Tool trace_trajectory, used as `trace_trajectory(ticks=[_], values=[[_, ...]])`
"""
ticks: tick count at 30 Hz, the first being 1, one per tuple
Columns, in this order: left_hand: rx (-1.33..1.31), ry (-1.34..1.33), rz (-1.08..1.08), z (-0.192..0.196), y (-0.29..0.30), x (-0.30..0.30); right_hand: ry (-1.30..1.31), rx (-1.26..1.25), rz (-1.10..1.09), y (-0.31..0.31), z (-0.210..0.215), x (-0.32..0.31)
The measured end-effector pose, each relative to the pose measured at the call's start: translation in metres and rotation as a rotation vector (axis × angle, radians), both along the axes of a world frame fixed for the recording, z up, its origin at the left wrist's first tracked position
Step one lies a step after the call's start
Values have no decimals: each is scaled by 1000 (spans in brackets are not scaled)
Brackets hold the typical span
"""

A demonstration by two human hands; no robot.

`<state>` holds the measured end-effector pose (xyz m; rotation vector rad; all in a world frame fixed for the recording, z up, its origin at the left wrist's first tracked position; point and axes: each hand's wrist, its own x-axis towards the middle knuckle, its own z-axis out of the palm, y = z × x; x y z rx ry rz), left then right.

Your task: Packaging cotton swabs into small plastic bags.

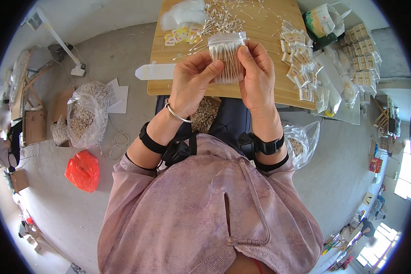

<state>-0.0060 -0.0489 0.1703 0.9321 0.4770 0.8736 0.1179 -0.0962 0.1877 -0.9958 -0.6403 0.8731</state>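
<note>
Between my two hands is a clear zip bag of cotton swabs (228,61), held upright above the near edge of the wooden table (260,87). The swabs stand side by side inside it, and the zip strip is at the top. My left hand (195,77) pinches the bag's left side with the thumb in front. On the right side, my right hand (257,73) grips it, thumb near the upper corner. Beyond the bag lies a loose heap of cotton swabs (221,19). Small yellow printed slips (180,35) rest left of the heap, by a pile of clear plastic bags (183,14).
Filled swab packs (301,61) cover the table's right edge, with more stacked packs (363,55) beyond. A large clear sack of swabs (87,114) and a red plastic bag (83,171) sit on the floor at left. Another clear sack (301,141) stands at right.
</note>
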Motion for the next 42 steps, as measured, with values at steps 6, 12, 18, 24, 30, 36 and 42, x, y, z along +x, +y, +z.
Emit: trace_trajectory(ticks=[6,12,18,24,30,36,42], values=[[33,27,12,3,-1,0,-181,-5,4,0,0,-2],[386,66,215,17,-2,10,-305,12,-47,-2,-3,-1],[344,32,43,8,12,4,-363,42,-53,-3,-5,-3],[316,33,97,17,12,2,-448,-5,-68,0,-3,-2],[477,169,137,17,19,-1,-584,4,-64,-2,-4,-2],[260,139,75,13,18,-3,-476,46,-67,3,-11,-5],[28,49,8,16,16,-3,-497,34,-124,7,-17,-6]])
